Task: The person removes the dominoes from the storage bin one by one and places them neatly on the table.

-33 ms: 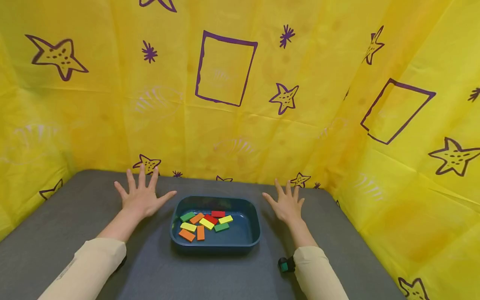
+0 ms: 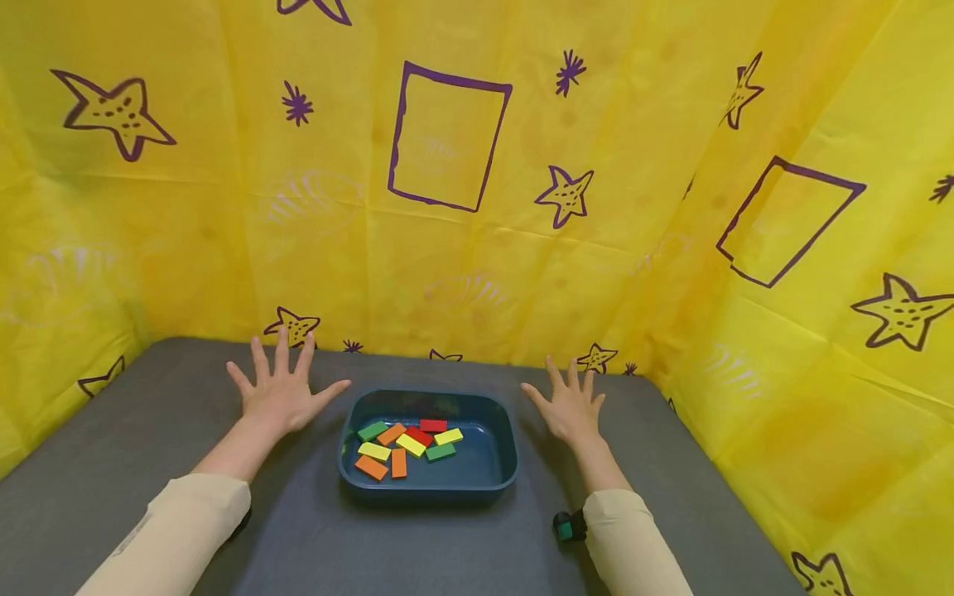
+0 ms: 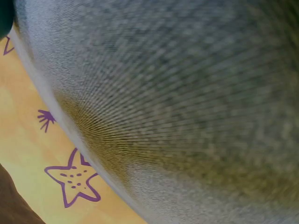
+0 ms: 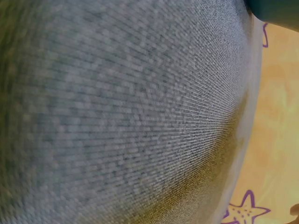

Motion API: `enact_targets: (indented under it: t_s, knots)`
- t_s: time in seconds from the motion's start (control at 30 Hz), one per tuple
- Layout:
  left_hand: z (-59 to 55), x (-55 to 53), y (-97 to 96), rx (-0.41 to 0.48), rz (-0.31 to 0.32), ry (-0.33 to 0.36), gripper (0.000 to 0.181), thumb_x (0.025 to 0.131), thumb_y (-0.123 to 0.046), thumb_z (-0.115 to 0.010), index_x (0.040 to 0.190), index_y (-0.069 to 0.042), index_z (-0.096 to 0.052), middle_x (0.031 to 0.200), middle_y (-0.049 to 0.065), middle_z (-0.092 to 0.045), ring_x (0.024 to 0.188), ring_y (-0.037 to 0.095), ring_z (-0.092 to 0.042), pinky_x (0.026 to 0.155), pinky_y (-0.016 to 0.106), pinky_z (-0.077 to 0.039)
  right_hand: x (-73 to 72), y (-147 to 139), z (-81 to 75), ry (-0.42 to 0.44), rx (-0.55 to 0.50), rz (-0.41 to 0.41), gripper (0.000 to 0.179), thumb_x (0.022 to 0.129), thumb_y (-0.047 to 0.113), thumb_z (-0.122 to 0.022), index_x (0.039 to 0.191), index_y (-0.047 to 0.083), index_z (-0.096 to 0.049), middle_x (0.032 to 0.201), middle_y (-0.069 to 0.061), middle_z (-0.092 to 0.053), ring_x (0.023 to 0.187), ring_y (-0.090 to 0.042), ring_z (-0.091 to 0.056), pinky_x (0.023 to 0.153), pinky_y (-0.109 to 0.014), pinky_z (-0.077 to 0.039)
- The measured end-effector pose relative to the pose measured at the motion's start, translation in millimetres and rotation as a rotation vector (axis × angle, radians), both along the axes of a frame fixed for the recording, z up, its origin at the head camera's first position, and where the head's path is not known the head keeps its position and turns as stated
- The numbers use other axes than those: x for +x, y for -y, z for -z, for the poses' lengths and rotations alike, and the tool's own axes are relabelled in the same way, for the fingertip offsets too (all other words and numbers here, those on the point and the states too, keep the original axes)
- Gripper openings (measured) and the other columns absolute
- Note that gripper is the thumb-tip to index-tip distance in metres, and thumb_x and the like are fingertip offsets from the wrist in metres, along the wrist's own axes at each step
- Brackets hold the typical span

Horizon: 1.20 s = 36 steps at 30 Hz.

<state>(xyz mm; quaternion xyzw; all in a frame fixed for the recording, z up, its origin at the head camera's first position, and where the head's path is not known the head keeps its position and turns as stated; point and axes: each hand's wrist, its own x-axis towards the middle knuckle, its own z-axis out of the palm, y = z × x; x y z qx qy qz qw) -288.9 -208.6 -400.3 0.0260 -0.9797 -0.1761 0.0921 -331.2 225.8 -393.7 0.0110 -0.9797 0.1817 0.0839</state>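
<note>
A dark blue rectangular tray (image 2: 477, 488) stands between the two hands in the head view. Inside it, mostly toward its left half, lie several small flat blocks: an orange block (image 2: 372, 468), a green block (image 2: 440, 452), a yellow block (image 2: 449, 436) and a red block (image 2: 434, 425) among them. Left of the tray, my left hand (image 2: 279, 401) has its fingers spread wide and holds nothing. My right hand (image 2: 572, 410) is on the tray's other side, its fingers also spread, with nothing in it. Both wrist views catch only a sliver of the tray at a top corner.
A grey cloth-covered table (image 2: 417, 555) lies beneath everything. Yellow curtains (image 2: 477, 248) with purple starfish and square outlines rise behind it and along the sides. A small black device (image 2: 569, 526) sits at the right wrist, by the sleeve.
</note>
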Motion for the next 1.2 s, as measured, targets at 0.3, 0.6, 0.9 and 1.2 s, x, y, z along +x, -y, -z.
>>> enact_targets:
  t_s: [0.3,0.6,0.9,1.2]
  knots:
    - [4.8,0.8,2.4,0.023,-0.002,0.0,0.108,0.085,-0.084,-0.035,0.16,-0.017,0.006,0.161,0.028,0.018,0.142,0.056,0.03,0.102,0.081,0.022,0.5,-1,1.0,0.006,-0.019,0.008,0.083,0.092,0.074,-0.039,0.159,0.03,-0.018,0.167,-0.02,0.0,0.15,-0.054,0.004,0.11,-0.081,-0.004]
    - [-10.9,-2.6,-9.1,0.192,0.054,0.079,0.107,0.088,-0.082,-0.03,0.159,-0.005,-0.006,0.16,0.036,0.0,0.146,0.059,0.0,0.113,0.077,-0.01,1.2,6,-11.8,-0.159,-0.285,0.003,0.066,0.094,0.051,-0.059,0.141,0.006,-0.051,0.144,-0.023,-0.05,0.132,-0.048,-0.046,0.11,-0.061,-0.038]
    - [-20.5,-0.5,-19.9,0.667,0.162,0.228,0.079,0.101,-0.06,-0.036,0.145,0.005,-0.039,0.134,0.034,-0.05,0.096,0.034,-0.07,0.078,0.042,-0.061,15.7,45,-19.5,-0.05,-0.753,-0.11,0.031,0.09,0.019,-0.071,0.115,0.002,-0.069,0.114,-0.017,-0.072,0.099,-0.024,-0.071,0.09,-0.041,-0.058]
    - [-8.1,2.9,-29.6,0.802,0.336,0.378,0.054,0.103,-0.035,-0.049,0.14,0.004,-0.047,0.124,0.028,-0.057,0.088,0.022,-0.071,0.076,0.039,-0.061,24.1,80,-11.8,0.107,-0.807,-0.284,0.028,0.09,0.011,-0.07,0.114,-0.003,-0.069,0.111,-0.021,-0.072,0.094,-0.026,-0.073,0.087,-0.039,-0.06]
